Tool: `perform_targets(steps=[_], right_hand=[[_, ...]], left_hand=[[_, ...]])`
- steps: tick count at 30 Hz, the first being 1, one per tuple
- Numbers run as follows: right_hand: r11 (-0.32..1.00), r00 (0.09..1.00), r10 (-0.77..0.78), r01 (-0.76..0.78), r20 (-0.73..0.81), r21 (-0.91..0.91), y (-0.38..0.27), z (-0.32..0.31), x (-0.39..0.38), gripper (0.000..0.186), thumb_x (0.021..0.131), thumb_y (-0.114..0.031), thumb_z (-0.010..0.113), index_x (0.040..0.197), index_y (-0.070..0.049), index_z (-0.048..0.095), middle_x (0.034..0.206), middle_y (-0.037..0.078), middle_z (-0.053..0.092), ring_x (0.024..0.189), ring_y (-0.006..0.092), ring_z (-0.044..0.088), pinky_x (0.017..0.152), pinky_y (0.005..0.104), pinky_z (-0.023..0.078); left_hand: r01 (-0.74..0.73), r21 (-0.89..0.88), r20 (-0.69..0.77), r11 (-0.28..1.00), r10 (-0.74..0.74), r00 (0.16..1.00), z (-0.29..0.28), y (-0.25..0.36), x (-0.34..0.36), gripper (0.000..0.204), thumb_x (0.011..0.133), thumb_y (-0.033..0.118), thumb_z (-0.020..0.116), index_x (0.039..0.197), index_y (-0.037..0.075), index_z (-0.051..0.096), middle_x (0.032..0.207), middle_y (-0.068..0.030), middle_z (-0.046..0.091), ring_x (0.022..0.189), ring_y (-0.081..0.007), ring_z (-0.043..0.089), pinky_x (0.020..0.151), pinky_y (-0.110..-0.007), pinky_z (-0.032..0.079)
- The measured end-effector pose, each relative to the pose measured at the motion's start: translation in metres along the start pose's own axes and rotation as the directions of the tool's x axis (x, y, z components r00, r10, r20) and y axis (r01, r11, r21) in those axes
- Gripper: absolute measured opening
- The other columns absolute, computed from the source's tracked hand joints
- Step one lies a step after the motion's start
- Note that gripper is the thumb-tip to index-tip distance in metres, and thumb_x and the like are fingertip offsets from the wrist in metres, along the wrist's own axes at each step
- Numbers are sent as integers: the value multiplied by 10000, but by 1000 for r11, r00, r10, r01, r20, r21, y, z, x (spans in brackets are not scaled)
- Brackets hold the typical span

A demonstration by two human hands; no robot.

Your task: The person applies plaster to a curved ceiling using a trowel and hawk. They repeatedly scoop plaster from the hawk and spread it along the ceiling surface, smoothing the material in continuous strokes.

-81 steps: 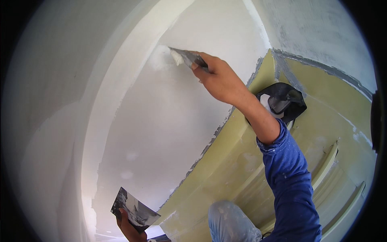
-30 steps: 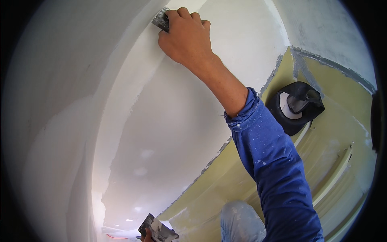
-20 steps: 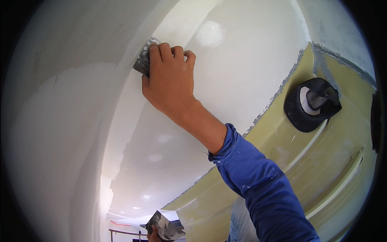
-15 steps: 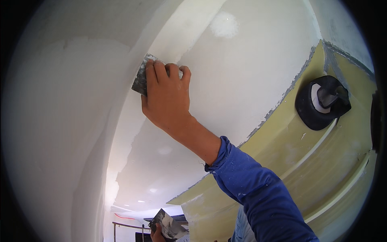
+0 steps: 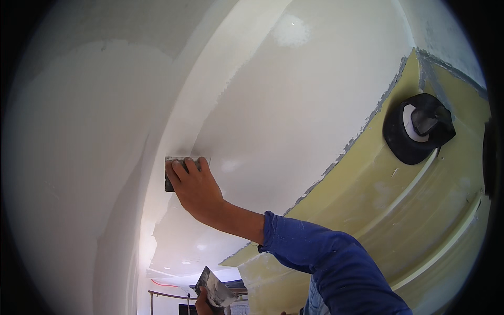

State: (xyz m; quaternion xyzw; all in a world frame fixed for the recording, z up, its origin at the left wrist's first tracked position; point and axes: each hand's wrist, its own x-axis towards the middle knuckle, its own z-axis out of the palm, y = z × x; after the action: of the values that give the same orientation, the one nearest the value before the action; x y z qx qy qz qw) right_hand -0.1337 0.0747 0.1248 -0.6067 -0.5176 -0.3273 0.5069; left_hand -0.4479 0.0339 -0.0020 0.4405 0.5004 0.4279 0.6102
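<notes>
My right hand (image 5: 198, 190), at the end of a blue-sleeved arm, presses a wide, flat putty knife (image 5: 169, 182) against the white plastered surface (image 5: 294, 115). Its fingers are closed over the blade, and the handle is hidden. A smooth, paler strip of plaster (image 5: 197, 97) runs up from the blade along the inside corner. Low in the picture, my left hand (image 5: 203, 304) grips a second flat metal blade (image 5: 216, 289) smeared with whitish filler; the lower part of that hand is cut off by the picture's edge.
A yellow-green board (image 5: 336, 226) borders the plaster on the right, with a ragged grey edge. On it sits a black, rounded, cap-like thing (image 5: 404, 139) with a white band. Another pale wall (image 5: 79, 168) fills the left. A brown rail (image 5: 167, 295) shows low down.
My right hand has drawn the putty knife downward and slightly left along the corner strip, and the blade has turned. The left hand with its blade has barely moved.
</notes>
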Motion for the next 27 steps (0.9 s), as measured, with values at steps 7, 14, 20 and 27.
perform_targets(steps=[7,14,20,27], right_hand=[[580,763,-642,417,77,700,22,-74,-102,599,939,-83,602,1481,-293,461,1425,-1,518,1287,259,497,1065,473,406],[919,858,-352,239,375,314,85,-143,-123,524,860,-101,649,1348,-287,603,1379,-11,548,1295,236,496,1038,422,442],[927,852,-352,260,389,269,94,-176,-114,498,839,-115,647,1307,-284,633,1343,-14,574,1253,220,520,988,402,456],[878,756,-468,337,458,341,93,-169,-135,399,873,-134,616,1256,-237,660,1224,-3,593,1118,212,551,877,338,482]], left_hand=[[-597,74,611,799,437,660,80,31,18,446,1049,302,506,1386,11,476,1253,-158,617,1093,-265,662,909,-357,576],[175,-270,668,947,53,742,146,76,-6,414,1077,308,426,1340,-2,505,1187,-154,669,1007,-241,713,873,-391,608],[-433,-42,372,901,416,830,176,80,-14,294,1014,190,593,1251,19,574,1129,-109,687,997,-209,700,828,-350,595],[-610,-122,219,783,620,753,198,76,-23,349,1002,244,629,1266,26,563,1181,-105,654,1028,-220,674,864,-355,571]])
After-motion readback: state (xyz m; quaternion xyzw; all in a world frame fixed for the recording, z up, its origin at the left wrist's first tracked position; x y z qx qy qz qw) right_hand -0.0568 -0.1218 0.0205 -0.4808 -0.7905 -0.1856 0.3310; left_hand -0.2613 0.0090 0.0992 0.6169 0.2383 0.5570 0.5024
